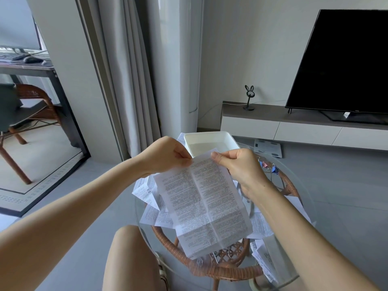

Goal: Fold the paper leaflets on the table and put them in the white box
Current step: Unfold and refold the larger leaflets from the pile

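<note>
**Two hands, one leaflet held up over the glass table**

Both hands are at the top edge of an unfolded printed leaflet [205, 206]. The left hand [168, 156] pinches the top left corner between thumb and curled fingers. The right hand [241, 164] pinches the top right corner the same way. The sheet hangs down toward the person, with crease lines running down its middle and across it. It is held in the air above the round glass-topped rattan table [210, 268]. More loose leaflets [151, 213] lie scattered on the glass under and beside it. The white box [210, 136] sits open at the table's far edge, just beyond the knuckles. A few coloured binder clips [270, 166] lie on the glass just to the right of the right hand.
</note>
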Demonstrator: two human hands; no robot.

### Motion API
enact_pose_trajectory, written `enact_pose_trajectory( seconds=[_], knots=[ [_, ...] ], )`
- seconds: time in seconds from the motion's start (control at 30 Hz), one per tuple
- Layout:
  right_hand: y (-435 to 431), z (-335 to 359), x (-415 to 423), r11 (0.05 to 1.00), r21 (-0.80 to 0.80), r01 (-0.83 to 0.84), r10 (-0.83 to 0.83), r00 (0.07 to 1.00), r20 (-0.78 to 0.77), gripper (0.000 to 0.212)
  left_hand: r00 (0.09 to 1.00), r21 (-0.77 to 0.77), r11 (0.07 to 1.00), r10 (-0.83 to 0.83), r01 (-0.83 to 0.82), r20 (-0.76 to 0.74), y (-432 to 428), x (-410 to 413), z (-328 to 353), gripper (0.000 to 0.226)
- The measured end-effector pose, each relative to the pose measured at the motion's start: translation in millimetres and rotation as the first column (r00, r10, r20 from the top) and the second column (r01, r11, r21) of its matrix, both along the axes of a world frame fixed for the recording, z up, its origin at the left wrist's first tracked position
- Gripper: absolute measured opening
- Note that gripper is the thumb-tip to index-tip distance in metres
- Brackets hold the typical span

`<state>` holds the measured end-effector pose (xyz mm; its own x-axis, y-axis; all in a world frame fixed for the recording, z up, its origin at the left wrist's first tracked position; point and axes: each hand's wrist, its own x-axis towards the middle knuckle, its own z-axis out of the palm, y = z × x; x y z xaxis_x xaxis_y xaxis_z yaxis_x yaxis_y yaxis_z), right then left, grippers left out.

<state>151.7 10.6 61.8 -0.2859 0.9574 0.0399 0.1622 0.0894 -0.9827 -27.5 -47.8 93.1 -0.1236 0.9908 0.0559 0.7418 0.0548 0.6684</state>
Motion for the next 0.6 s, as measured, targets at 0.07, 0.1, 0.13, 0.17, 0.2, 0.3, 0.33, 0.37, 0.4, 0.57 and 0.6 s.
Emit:
enact_pose_trajectory(
  seconds=[0.07,0.1,0.13,0.17,0.2,0.3,0.33,0.37,0.4,0.57,0.6],
  knots=[
    [0,0,1,1.0,0.014,-0.003,0.003,1.0,0.003,0.017,1.0,0.001,1.0,0.0,0.0,0.001,-2,1,1,0.005],
    [0,1,2,1.0,0.022,-0.006,0.006,1.0,0.007,0.019,1.0,0.0,1.0,-0.001,0.001,-0.001,-3,1,2,0.005],
    [0,1,2,1.0,0.029,-0.011,0.011,1.0,0.01,0.02,1.0,-0.001,1.0,-0.003,0.003,-0.003,-3,2,3,0.006],
    [1,1,3,0.999,0.033,-0.014,0.014,1.0,0.011,0.021,1.0,-0.002,1.0,-0.007,0.007,-0.007,-4,2,4,0.006],
    [1,0,3,0.999,0.037,-0.013,0.012,1.0,0.011,0.022,1.0,-0.005,1.0,-0.01,0.01,-0.013,-5,2,4,0.006],
    [1,1,3,0.999,0.045,-0.008,0.007,1.0,0.015,0.022,1.0,-0.02,1.0,-0.017,0.017,0.015,-8,3,6,0.008],
    [1,1,3,0.999,0.044,-0.009,0.009,1.0,0.015,0.021,0.999,-0.026,1.0,-0.016,0.017,0.034,-8,4,7,0.01],
    [0,1,4,0.999,0.045,-0.013,0.012,1.0,0.017,0.02,0.999,-0.033,0.999,-0.016,0.017,0.049,-9,5,7,0.01],
    [-1,2,4,0.999,0.047,-0.018,0.018,1.0,0.019,0.019,0.998,-0.038,0.999,-0.015,0.017,0.061,-9,5,6,0.01],
    [-4,4,1,0.994,0.097,-0.056,0.046,0.994,0.095,0.021,0.996,-0.01,1.0,0.029,-0.029,0.084,-11,6,-6,0.013],
    [-4,4,1,0.992,0.094,-0.086,0.073,0.988,0.134,0.02,0.992,0.003,0.998,0.067,-0.068,0.11,-11,5,-10,0.013]
  ],
)
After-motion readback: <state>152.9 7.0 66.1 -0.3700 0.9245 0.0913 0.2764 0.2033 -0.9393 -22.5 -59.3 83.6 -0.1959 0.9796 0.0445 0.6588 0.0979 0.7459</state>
